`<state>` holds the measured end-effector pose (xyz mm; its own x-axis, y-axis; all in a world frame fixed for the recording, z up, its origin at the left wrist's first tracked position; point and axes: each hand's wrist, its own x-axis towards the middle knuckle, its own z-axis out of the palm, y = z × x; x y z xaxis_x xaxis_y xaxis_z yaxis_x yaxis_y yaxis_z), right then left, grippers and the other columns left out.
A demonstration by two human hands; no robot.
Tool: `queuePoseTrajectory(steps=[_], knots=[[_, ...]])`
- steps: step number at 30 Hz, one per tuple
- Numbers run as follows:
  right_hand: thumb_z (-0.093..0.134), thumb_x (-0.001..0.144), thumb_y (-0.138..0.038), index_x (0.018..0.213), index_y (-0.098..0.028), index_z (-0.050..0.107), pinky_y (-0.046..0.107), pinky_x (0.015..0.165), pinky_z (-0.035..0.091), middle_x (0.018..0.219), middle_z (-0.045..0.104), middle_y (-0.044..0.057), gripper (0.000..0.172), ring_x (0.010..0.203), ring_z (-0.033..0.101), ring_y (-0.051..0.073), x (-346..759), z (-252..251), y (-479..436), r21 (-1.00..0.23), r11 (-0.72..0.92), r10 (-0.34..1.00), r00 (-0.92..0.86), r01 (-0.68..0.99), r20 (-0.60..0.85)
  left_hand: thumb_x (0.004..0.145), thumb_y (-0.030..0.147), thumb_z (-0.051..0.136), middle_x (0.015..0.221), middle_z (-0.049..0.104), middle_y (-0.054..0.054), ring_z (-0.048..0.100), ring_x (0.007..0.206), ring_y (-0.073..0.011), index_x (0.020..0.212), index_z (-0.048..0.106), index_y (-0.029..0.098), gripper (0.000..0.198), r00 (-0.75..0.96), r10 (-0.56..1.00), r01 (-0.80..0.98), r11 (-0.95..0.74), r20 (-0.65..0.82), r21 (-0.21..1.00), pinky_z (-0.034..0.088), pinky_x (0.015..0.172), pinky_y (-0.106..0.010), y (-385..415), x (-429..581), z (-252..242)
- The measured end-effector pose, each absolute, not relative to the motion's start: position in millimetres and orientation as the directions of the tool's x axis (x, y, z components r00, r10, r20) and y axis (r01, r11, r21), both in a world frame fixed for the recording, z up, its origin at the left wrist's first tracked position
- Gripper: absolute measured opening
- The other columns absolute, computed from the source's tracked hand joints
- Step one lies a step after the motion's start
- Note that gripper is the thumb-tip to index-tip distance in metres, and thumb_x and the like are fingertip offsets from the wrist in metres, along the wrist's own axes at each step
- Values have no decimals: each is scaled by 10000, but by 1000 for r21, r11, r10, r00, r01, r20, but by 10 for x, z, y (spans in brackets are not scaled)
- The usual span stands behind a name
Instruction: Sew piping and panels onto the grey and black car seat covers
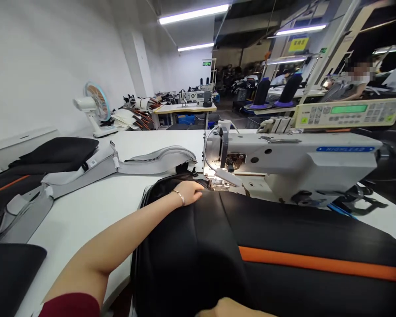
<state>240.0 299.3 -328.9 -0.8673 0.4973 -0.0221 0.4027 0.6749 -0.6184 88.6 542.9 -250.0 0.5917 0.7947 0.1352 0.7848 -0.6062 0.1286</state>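
A black leather seat cover with an orange stripe lies across the table in front of me and under a white sewing machine. My left hand, a thin bracelet on its wrist, reaches forward. It rests on the cover's far edge right beside the lit needle and presser foot, with its fingers curled down onto the material. Only a sliver of my right hand shows at the bottom edge, against the near part of the cover. Its fingers are hidden.
Grey trim pieces and more black covers lie on the white table to the left, and a desk fan stands behind them. The machine's control panel is at the right. Other sewing stations and a person stand far back.
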Motion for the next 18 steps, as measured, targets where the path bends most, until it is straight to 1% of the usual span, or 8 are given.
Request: queuePoseTrajectory(steps=[2,4,5,7,9,10,13,18], knots=[[508,888,-256,859,-222,711,258,627,532,814,706,38,208,703,668,159,2320,-2961,3288,-540,735,517,-854,409,56,927,266,423,1217,684,-56,608,1140,-188,1157,667,233,337,461,870,871,-481,175,97,460,1009,-323,5636,492,-2250],[479,907,-239,868,-178,699,319,792,535,823,699,72,231,813,660,191,2222,-2612,3743,-512,709,644,-741,485,190,920,191,383,1255,651,-135,593,1172,-241,1201,633,160,378,293,935,950,-309,199,52,442,1029,-391,5857,14,-2069],[484,899,-217,891,-172,701,339,864,520,877,705,82,222,882,655,200,2168,-2464,4003,-556,681,687,-680,477,257,889,167,437,1253,645,-159,591,1177,-266,1203,625,138,367,223,956,972,-232,193,28,446,1017,-410,5947,-220,-2031],[551,859,-189,972,-178,707,376,1018,455,1066,697,88,193,1064,619,220,2047,-2267,4530,-750,520,820,-486,410,303,806,140,576,1204,662,-172,612,1138,-289,1163,634,118,362,116,981,993,-113,157,-23,474,963,-405,6055,-621,-2078],[627,808,-169,1053,-176,698,397,1117,379,1194,657,90,255,1178,571,231,1913,-2206,5009,-945,235,949,-266,229,171,824,191,623,1089,697,-132,657,1016,-251,1092,650,126,277,38,991,997,-30,125,-69,505,891,-394,6080,-890,-2251],[647,801,-179,1101,-170,682,412,1139,356,1241,634,98,302,1213,553,238,1845,-2212,5215,-978,141,973,-203,155,108,861,250,617,1037,701,-107,664,959,-224,1057,651,127,234,9,993,996,1,120,-88,516,866,-395,6079,-974,-2354],[672,819,-242,1156,-137,642,422,1130,383,1276,606,130,354,1209,570,236,1677,-2283,5675,-1000,-21,990,-142,-11,-19,931,383,557,934,691,-59,659,862,-177,982,646,129,275,-22,987,992,41,157,-121,535,822,-387,6097,-1074,-2569],[707,820,-411,1078,-73,596,387,861,581,1014,651,166,439,914,684,217,1546,-2304,6023,-924,-228,970,-149,-308,-190,960,213,351,901,712,-144,689,852,-250,963,666,135,325,-10,958,997,32,288,-72,527,766,-390,6067,-972,-2485]])
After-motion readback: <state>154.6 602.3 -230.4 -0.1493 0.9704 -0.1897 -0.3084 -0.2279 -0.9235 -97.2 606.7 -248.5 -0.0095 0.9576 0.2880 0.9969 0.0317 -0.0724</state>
